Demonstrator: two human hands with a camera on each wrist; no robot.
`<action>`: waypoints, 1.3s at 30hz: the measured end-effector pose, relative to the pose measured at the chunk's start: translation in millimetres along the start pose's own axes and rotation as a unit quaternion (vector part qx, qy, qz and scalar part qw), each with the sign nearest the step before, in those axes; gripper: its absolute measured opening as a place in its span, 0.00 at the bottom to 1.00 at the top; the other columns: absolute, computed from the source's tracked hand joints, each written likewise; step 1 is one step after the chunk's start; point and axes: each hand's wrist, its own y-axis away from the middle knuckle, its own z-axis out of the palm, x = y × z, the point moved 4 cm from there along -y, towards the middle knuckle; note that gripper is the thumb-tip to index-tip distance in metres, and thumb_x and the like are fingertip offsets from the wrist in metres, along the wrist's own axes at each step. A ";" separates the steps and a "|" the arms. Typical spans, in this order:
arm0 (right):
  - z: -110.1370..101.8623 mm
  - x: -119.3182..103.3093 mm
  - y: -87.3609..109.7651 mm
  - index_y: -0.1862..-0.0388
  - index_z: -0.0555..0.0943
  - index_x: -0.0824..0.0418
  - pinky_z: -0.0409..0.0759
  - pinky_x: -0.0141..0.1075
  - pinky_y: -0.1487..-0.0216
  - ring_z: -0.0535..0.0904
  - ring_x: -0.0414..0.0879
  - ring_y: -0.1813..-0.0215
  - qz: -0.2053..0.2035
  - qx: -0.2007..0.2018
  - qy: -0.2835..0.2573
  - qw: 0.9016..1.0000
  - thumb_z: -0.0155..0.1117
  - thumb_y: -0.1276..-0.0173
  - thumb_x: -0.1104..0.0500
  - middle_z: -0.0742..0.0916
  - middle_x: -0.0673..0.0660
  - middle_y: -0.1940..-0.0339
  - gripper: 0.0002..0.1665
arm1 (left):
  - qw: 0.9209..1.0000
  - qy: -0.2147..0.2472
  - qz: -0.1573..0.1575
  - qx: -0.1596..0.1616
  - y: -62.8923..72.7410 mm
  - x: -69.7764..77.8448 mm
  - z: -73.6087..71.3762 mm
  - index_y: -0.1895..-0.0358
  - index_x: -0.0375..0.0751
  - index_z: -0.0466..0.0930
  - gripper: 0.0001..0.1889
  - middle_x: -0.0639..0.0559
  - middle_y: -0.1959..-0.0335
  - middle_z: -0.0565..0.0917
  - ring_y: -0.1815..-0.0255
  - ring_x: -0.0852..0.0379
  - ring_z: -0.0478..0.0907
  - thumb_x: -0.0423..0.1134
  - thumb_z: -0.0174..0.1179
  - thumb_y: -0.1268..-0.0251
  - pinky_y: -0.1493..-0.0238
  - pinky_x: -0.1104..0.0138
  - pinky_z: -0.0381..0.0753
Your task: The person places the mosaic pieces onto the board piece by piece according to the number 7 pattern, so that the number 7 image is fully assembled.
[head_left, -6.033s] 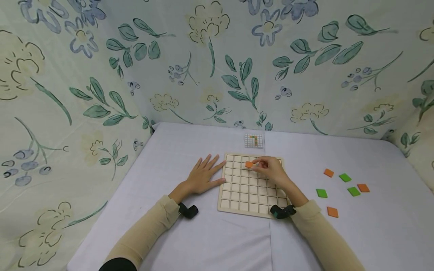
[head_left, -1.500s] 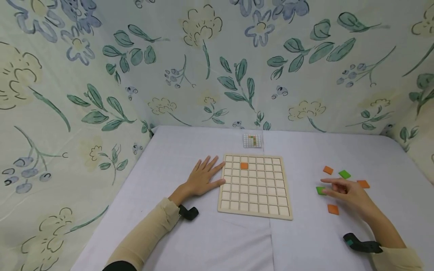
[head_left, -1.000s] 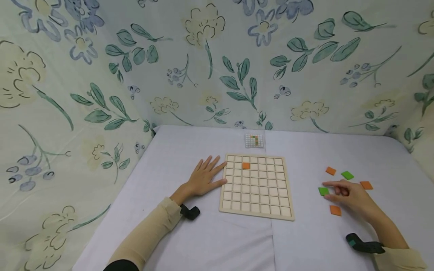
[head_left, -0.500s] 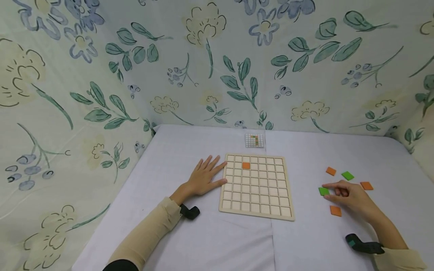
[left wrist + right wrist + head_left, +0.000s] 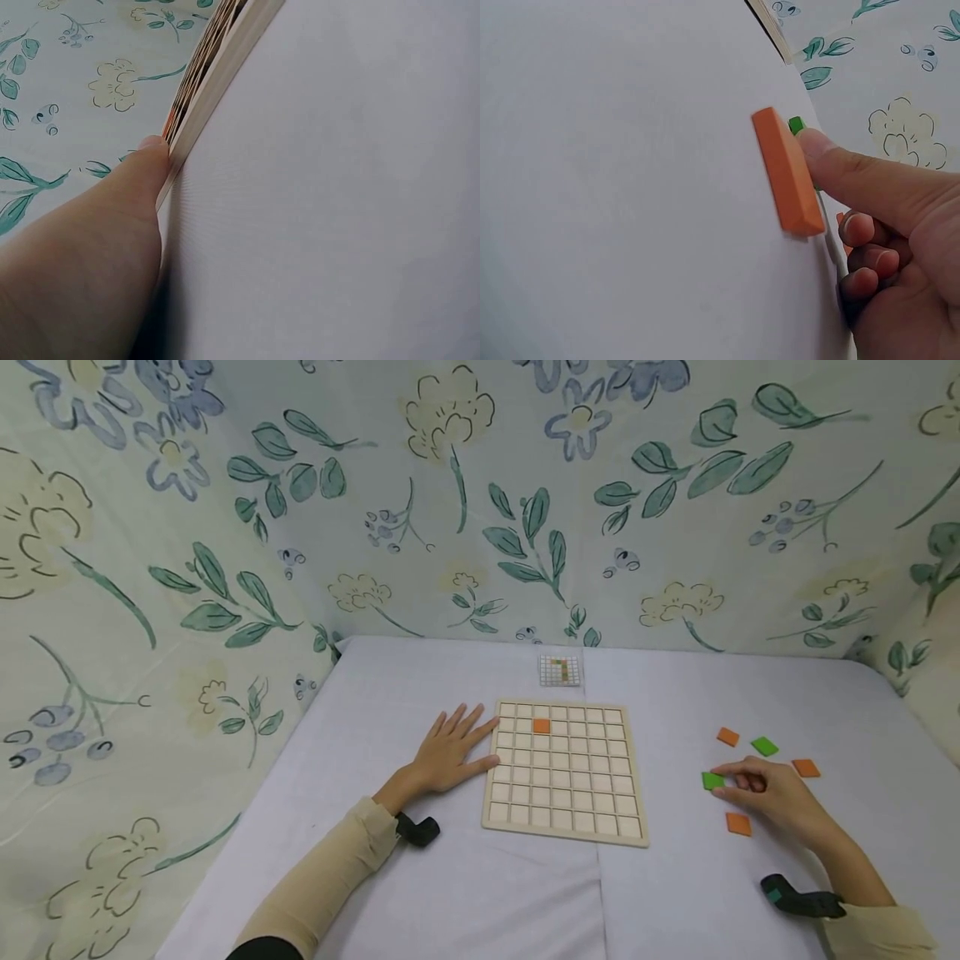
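Observation:
Fingers spread, my left hand (image 5: 446,756) lies flat on the white cloth, its little-used side away and its thumb (image 5: 150,161) touching the left edge of a wooden grid board (image 5: 562,777). One orange square tile (image 5: 542,726) sits in a cell of the board's second row. To the right of the board, my right hand (image 5: 772,789) pinches a green square tile (image 5: 711,781) by thumb and forefinger at table level, the other fingers curled. In the right wrist view the thumb partly hides that green tile (image 5: 796,124), behind a nearer orange tile (image 5: 789,176).
Around the right hand lie an orange tile (image 5: 727,737), a green tile (image 5: 765,746) and another orange tile (image 5: 806,767). A small card (image 5: 560,671) with a coloured grid pattern lies behind the board. Floral cloth (image 5: 465,510) hangs behind the table.
The right hand has left the orange tile in the board, moved right to the loose tiles, and closed thumb and forefinger on a green one. The left hand has stayed put.

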 end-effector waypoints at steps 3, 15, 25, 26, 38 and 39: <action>0.3 0.3 -0.2 0.55 0.86 0.68 0.62 0.34 0.78 0.64 0.41 0.72 0.010 0.003 0.006 1.000 0.77 0.43 0.66 0.72 0.52 0.74 0.17 | 1.000 0.004 0.000 0.000 0.3 -0.2 0.1 0.18 0.60 0.45 0.41 0.49 0.18 0.43 0.19 0.42 0.35 0.72 0.37 0.28 0.24 0.44 0.33; -3.5 -2.8 -0.9 0.52 0.86 0.69 0.62 0.34 0.77 0.64 0.42 0.73 0.026 0.009 0.012 1.000 0.75 0.40 0.64 0.72 0.53 0.74 0.17 | 1.000 0.003 -0.003 -0.002 -0.3 -1.4 2.5 0.18 0.61 0.44 0.41 0.50 0.18 0.43 0.19 0.43 0.35 0.74 0.35 0.29 0.24 0.45 0.33; -14.0 -17.4 -4.5 0.51 0.85 0.69 0.61 0.34 0.79 0.63 0.43 0.73 0.017 0.021 0.010 1.000 0.76 0.39 0.60 0.70 0.54 0.76 0.20 | 1.000 -0.001 -0.005 -0.005 -1.2 -2.3 2.5 0.18 0.62 0.43 0.41 0.51 0.18 0.42 0.19 0.43 0.34 0.74 0.33 0.29 0.24 0.45 0.32; -14.9 -19.2 -4.8 0.52 0.86 0.69 0.61 0.34 0.79 0.63 0.43 0.73 0.014 0.023 0.007 1.000 0.76 0.39 0.60 0.70 0.54 0.76 0.19 | 1.000 -0.001 -0.004 -0.003 -1.1 -1.9 1.9 0.18 0.62 0.43 0.41 0.51 0.18 0.42 0.19 0.43 0.34 0.74 0.34 0.29 0.24 0.45 0.33; -18.4 -42.0 -10.4 0.50 0.85 0.70 0.59 0.34 0.80 0.61 0.43 0.72 0.008 0.050 0.013 0.999 0.76 0.38 0.60 0.68 0.55 0.74 0.20 | 1.000 -0.001 -0.003 -0.006 -0.5 -0.4 0.1 0.18 0.62 0.43 0.40 0.50 0.18 0.42 0.19 0.43 0.34 0.73 0.36 0.28 0.24 0.45 0.32; -18.2 -43.5 -11.2 0.50 0.85 0.70 0.59 0.34 0.81 0.61 0.43 0.71 0.008 0.052 0.016 0.998 0.76 0.38 0.60 0.68 0.55 0.74 0.20 | 1.000 0.002 -0.002 -0.005 -0.4 -0.3 0.0 0.18 0.61 0.43 0.40 0.50 0.18 0.42 0.19 0.42 0.35 0.72 0.36 0.28 0.24 0.44 0.33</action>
